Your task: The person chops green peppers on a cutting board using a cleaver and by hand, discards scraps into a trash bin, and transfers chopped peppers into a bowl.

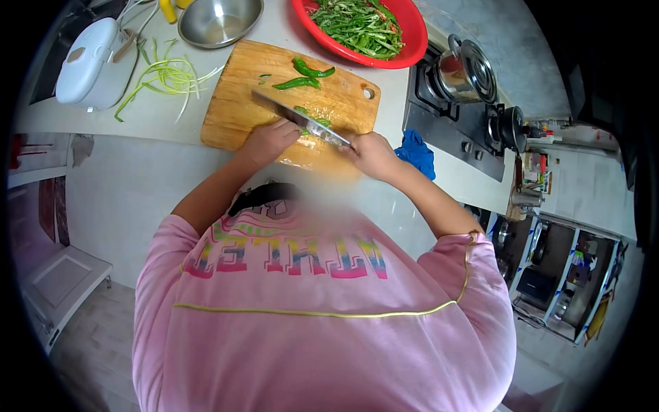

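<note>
My right hand (374,156) is closed round the handle of a knife (295,115), whose broad blade slants up and to the left over the wooden cutting board (230,103). Close below the blade, my left hand (272,141) rests on the board with its fingers bent together near green pepper pieces; what lies under its fingertips is hidden. Some cut green pepper (320,122) shows beside the blade, partly covered by it. Two green peppers (298,83) lie farther up the board. Wet spots and seeds are scattered near the knife.
Behind the board are a metal bowl (221,20) and a red basin (416,42) of cut greens. Long green stalks (165,81) and a white appliance (86,65) are at left. A blue cloth (416,154), a stove (453,130) and a steel pot (458,75) stand at right.
</note>
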`<action>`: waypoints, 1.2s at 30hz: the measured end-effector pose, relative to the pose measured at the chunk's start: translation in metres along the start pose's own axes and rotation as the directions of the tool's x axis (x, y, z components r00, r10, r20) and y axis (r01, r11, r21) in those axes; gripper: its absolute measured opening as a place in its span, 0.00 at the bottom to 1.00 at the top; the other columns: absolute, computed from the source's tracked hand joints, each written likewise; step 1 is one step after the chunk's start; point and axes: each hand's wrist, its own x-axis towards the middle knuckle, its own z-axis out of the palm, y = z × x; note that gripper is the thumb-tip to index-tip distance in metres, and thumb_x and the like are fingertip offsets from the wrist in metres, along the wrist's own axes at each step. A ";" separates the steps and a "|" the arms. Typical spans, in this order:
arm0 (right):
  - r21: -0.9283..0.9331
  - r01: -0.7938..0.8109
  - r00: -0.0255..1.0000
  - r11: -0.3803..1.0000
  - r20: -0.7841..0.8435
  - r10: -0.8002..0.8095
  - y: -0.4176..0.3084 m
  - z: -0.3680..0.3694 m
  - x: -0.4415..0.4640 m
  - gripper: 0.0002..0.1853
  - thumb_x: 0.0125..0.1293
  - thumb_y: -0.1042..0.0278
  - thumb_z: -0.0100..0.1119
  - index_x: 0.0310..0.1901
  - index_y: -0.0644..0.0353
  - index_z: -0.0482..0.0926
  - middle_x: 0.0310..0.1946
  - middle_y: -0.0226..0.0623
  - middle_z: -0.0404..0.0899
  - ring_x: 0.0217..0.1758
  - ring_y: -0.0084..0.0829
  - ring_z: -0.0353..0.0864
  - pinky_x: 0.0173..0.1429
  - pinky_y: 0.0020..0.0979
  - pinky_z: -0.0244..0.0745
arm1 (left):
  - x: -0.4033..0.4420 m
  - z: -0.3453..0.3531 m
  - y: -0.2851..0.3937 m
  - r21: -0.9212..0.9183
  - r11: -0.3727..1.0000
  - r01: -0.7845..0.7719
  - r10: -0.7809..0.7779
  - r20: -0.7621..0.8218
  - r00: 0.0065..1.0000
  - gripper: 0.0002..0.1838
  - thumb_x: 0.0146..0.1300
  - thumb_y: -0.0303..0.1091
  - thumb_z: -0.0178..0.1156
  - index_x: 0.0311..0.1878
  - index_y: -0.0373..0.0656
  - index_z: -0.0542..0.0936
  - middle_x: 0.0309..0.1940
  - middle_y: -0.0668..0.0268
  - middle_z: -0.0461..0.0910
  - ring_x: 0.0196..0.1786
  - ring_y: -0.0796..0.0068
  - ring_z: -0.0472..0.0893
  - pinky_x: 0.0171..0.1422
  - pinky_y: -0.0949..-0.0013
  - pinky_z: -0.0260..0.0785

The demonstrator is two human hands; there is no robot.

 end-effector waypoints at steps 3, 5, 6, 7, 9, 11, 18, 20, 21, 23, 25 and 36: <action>-0.082 0.011 1.000 0.997 0.027 -0.009 0.000 0.001 0.006 0.11 0.61 0.62 0.55 0.32 0.62 0.79 0.25 0.52 0.77 0.31 0.51 0.78 0.37 0.47 0.72 | 0.001 -0.002 0.001 -0.014 1.000 0.023 -0.023 0.022 1.000 0.09 0.51 0.25 0.55 0.37 0.40 0.77 0.36 0.65 0.76 0.41 0.68 0.78 0.41 0.70 0.74; -0.073 0.058 0.998 0.996 0.028 -0.056 -0.002 0.002 0.022 0.11 0.60 0.63 0.55 0.33 0.63 0.79 0.25 0.52 0.78 0.32 0.51 0.78 0.38 0.47 0.72 | -0.001 -0.001 0.000 -0.022 0.999 0.037 -0.036 0.046 0.998 0.09 0.51 0.25 0.56 0.37 0.40 0.78 0.37 0.65 0.78 0.41 0.67 0.78 0.41 0.70 0.74; -0.064 0.074 0.997 0.995 0.022 -0.073 -0.006 0.005 0.025 0.10 0.60 0.64 0.55 0.33 0.63 0.79 0.25 0.52 0.78 0.32 0.51 0.79 0.38 0.47 0.72 | -0.002 -0.001 0.000 -0.024 0.999 0.041 -0.039 0.062 0.997 0.09 0.51 0.25 0.56 0.38 0.40 0.78 0.37 0.64 0.78 0.41 0.67 0.78 0.41 0.70 0.74; -0.054 0.058 0.998 0.997 0.001 -0.058 -0.010 0.010 0.025 0.10 0.59 0.64 0.55 0.34 0.63 0.79 0.26 0.52 0.78 0.33 0.51 0.79 0.39 0.47 0.72 | -0.001 -0.001 -0.001 -0.022 0.999 0.037 -0.035 0.073 0.997 0.10 0.50 0.25 0.56 0.38 0.40 0.78 0.37 0.64 0.78 0.41 0.67 0.78 0.41 0.70 0.74; -0.056 0.045 0.997 0.997 -0.055 -0.048 -0.011 0.020 0.035 0.09 0.58 0.66 0.56 0.34 0.62 0.79 0.26 0.52 0.78 0.34 0.52 0.79 0.39 0.48 0.72 | 0.002 0.000 -0.003 -0.034 0.999 0.012 -0.011 0.042 0.999 0.10 0.51 0.26 0.56 0.38 0.40 0.78 0.37 0.64 0.77 0.41 0.67 0.78 0.42 0.70 0.74; 0.202 0.038 0.990 0.979 -0.139 -0.010 0.010 0.035 0.028 0.09 0.61 0.66 0.55 0.35 0.64 0.78 0.22 0.47 0.77 0.27 0.41 0.80 0.33 0.40 0.73 | -0.003 0.001 0.001 -0.034 0.999 -0.007 0.008 0.038 0.999 0.10 0.51 0.26 0.56 0.38 0.40 0.78 0.37 0.64 0.77 0.42 0.67 0.78 0.42 0.71 0.74; 0.366 -0.114 0.992 0.924 -0.009 0.126 0.006 0.007 0.005 0.12 0.63 0.62 0.56 0.33 0.65 0.77 0.17 0.45 0.74 0.21 0.38 0.77 0.28 0.36 0.71 | -0.001 0.000 -0.003 0.009 1.000 -0.030 0.030 0.019 0.999 0.07 0.50 0.26 0.54 0.35 0.42 0.75 0.35 0.67 0.75 0.40 0.69 0.77 0.39 0.72 0.73; 0.113 0.029 1.000 0.993 -0.009 -0.028 0.017 0.011 0.007 0.13 0.63 0.62 0.56 0.31 0.66 0.78 0.18 0.49 0.75 0.23 0.45 0.78 0.31 0.39 0.72 | 0.001 0.000 -0.001 0.016 0.999 -0.040 0.040 0.005 0.999 0.06 0.50 0.26 0.54 0.34 0.43 0.74 0.34 0.68 0.74 0.38 0.70 0.76 0.37 0.72 0.73; 0.116 0.012 1.000 0.993 0.003 -0.012 0.017 0.012 0.007 0.13 0.62 0.62 0.56 0.30 0.66 0.78 0.19 0.51 0.75 0.25 0.47 0.78 0.32 0.41 0.72 | 0.001 0.000 0.000 0.018 0.999 -0.032 0.032 0.010 0.999 0.06 0.49 0.26 0.53 0.33 0.43 0.74 0.33 0.68 0.73 0.38 0.70 0.76 0.36 0.72 0.73; 0.115 -0.017 0.999 0.993 0.031 0.013 0.012 0.010 0.008 0.13 0.60 0.62 0.57 0.29 0.66 0.78 0.22 0.54 0.76 0.29 0.52 0.78 0.36 0.44 0.73 | 0.000 0.000 0.001 0.016 1.000 -0.024 0.023 0.009 1.000 0.06 0.49 0.26 0.53 0.33 0.42 0.73 0.33 0.67 0.73 0.38 0.70 0.76 0.36 0.72 0.73; 0.079 -0.029 0.997 0.996 0.076 0.023 0.007 0.006 0.019 0.13 0.60 0.62 0.57 0.29 0.65 0.78 0.23 0.54 0.77 0.31 0.51 0.79 0.37 0.44 0.73 | 0.002 -0.001 -0.001 0.009 0.999 -0.036 0.036 0.002 0.999 0.06 0.49 0.26 0.53 0.33 0.42 0.73 0.33 0.67 0.73 0.37 0.69 0.76 0.36 0.71 0.73; 0.763 -0.054 0.965 0.645 -0.126 0.230 0.009 0.045 -0.006 0.10 0.66 0.66 0.55 0.31 0.63 0.75 0.14 0.28 0.70 0.16 0.20 0.71 0.21 0.25 0.65 | 0.002 0.001 -0.001 0.093 0.995 -0.037 0.030 0.079 0.996 0.06 0.51 0.32 0.60 0.32 0.44 0.75 0.32 0.67 0.74 0.38 0.68 0.76 0.37 0.70 0.70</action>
